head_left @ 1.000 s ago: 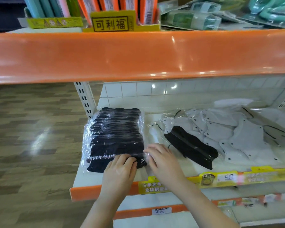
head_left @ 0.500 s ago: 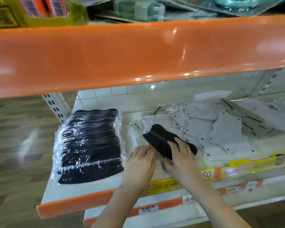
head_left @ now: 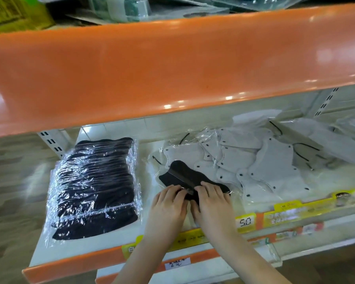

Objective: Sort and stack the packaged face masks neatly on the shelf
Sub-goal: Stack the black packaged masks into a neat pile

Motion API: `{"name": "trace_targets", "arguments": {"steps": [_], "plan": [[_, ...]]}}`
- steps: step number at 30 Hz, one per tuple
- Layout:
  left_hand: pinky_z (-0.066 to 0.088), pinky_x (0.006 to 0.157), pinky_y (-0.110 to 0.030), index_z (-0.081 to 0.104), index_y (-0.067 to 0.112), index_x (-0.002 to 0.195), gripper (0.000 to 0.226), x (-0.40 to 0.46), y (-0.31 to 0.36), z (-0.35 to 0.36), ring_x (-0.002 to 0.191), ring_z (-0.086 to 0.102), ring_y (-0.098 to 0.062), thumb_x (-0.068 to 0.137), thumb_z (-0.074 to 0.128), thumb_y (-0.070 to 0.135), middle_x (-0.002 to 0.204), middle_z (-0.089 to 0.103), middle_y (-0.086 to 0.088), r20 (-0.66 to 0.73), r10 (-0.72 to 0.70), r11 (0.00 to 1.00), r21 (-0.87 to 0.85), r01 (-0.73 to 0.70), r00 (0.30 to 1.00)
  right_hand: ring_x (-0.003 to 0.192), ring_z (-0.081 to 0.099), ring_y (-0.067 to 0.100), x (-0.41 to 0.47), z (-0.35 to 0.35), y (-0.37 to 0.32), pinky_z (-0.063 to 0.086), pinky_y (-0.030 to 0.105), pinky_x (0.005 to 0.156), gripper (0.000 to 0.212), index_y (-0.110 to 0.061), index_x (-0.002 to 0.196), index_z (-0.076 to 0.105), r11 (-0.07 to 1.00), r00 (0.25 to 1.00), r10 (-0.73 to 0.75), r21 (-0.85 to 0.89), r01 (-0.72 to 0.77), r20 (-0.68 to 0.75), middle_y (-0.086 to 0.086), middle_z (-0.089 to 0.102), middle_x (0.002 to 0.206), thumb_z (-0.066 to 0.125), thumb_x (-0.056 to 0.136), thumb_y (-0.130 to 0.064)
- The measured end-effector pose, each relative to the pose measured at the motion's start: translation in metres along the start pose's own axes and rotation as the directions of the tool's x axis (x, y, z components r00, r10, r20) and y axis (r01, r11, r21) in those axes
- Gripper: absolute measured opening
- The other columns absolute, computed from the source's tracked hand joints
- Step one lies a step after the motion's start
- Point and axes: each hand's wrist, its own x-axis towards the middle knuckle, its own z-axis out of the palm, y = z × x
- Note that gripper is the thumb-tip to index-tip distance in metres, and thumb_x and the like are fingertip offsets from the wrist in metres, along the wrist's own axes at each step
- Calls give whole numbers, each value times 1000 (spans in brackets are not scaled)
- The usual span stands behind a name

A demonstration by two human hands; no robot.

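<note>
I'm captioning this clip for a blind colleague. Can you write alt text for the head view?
Both hands, left and right, grip a lone black mask packet on a white shelf. A stack of black masks lies to its left, scattered grey masks to its right.

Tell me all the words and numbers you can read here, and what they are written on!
"5.0" on the yellow price label on the shelf's front rail, right of the hands.
Handwritten marks on the white paper tag on the lower orange rail: blurred, maybe "6" and a character.
Print on the long yellow label strip further right: too blurred to read.
Print on the yellow box on the top shelf: too blurred to read.
</note>
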Motion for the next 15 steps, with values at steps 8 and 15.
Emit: {"name": "trace_targets", "arguments": {"steps": [8, 15], "plan": [[47, 86, -28, 70, 13, 96, 24, 17, -3, -6, 87, 65, -19, 74, 65, 24, 97, 69, 3, -4, 15, 1000, -26, -15, 1000, 60, 59, 20, 14, -23, 16, 46, 32, 49, 22, -17, 72, 61, 994, 996, -26, 106, 35, -86, -3, 58, 66, 81, 64, -15], [49, 66, -27, 69, 17, 85, 20, 45, -13, -39, 76, 66, -18, 79, 50, 21, 80, 68, 6, -112, 79, 997, 6, -79, 991, 76, 59, 21, 30, -53, 19, 41, 34, 68, 5, -19, 80, 64, 988, 975, -106, 94, 126, -194, -5, 61, 80, 66, 81, -23]]}}
